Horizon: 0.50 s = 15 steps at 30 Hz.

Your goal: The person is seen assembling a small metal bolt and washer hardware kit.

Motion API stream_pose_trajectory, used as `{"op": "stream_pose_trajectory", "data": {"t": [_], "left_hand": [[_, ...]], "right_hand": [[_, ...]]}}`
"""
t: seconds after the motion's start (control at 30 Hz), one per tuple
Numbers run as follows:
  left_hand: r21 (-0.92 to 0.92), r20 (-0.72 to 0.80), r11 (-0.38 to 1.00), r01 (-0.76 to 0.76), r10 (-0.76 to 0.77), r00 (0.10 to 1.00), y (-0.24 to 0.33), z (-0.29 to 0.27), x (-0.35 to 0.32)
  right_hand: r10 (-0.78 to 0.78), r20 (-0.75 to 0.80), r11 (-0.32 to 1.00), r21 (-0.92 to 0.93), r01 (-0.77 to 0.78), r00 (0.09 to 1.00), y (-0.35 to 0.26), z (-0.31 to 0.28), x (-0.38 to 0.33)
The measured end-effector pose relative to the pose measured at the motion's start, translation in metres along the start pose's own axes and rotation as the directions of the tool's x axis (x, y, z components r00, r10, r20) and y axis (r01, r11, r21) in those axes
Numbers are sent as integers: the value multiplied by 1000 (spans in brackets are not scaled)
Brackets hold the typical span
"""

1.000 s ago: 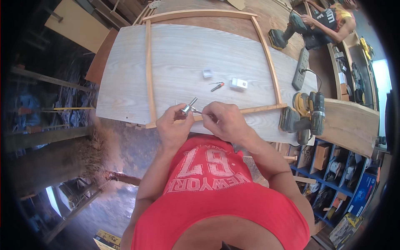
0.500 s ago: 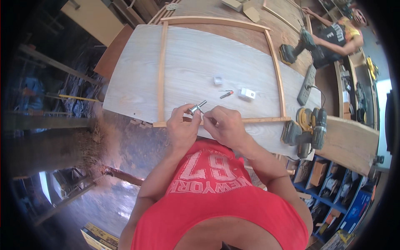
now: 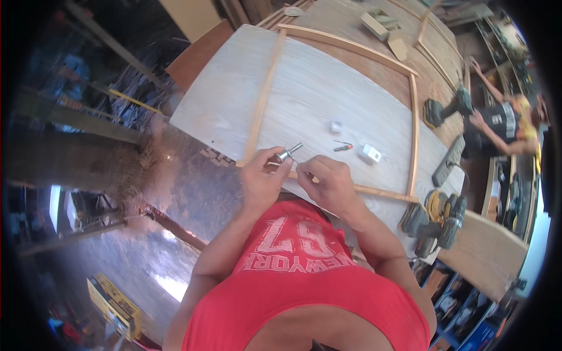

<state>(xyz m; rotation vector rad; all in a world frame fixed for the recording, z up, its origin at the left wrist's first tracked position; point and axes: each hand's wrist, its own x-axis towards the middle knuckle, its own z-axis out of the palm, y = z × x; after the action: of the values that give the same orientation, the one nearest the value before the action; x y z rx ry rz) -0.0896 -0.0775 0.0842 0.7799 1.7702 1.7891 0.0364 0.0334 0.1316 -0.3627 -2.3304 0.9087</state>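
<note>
Above the near edge of the board, my left hand (image 3: pixel 264 178) pinches a silver router bit (image 3: pixel 287 154) between thumb and fingers, its thin shank pointing up to the right. Just right of it is my right hand (image 3: pixel 328 181), thumb and fingertips pressed together. Whatever they hold, if anything, is too small to make out. Beyond my hands, a small white box (image 3: pixel 370 154), a little clear-white container (image 3: pixel 336 126) and a slim dark bit with an orange-red part (image 3: pixel 343 147) lie on the pale wood-grain board (image 3: pixel 222 99).
A wooden strip frame (image 3: pixel 266 96) lies over the board. To the right are a power strip (image 3: pixel 449 161), cordless power tools (image 3: pixel 451 225) and a plank (image 3: pixel 486 251). At the far right, another person (image 3: pixel 503 126) sits near a cordless drill (image 3: pixel 448 108). Sawdust covers the floor (image 3: pixel 187 181) at left.
The view has turned, so the board and its contents appear shifted right and tilted. My right fingertips have drawn slightly away from the router bit, which stays in my left hand.
</note>
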Motion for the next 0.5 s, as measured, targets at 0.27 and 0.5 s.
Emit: {"op": "stream_pose_trajectory", "data": {"t": [0.27, 0.5], "left_hand": [[53, -214, 999, -1, 12, 977, 8, -10, -23], [50, -385, 997, -57, 72, 920, 23, -39, -58]], "right_hand": [[244, 67, 896, 367, -251, 967, -5, 40, -16], [261, 381, 529, 712, -462, 887, -2, 70, -18]]}}
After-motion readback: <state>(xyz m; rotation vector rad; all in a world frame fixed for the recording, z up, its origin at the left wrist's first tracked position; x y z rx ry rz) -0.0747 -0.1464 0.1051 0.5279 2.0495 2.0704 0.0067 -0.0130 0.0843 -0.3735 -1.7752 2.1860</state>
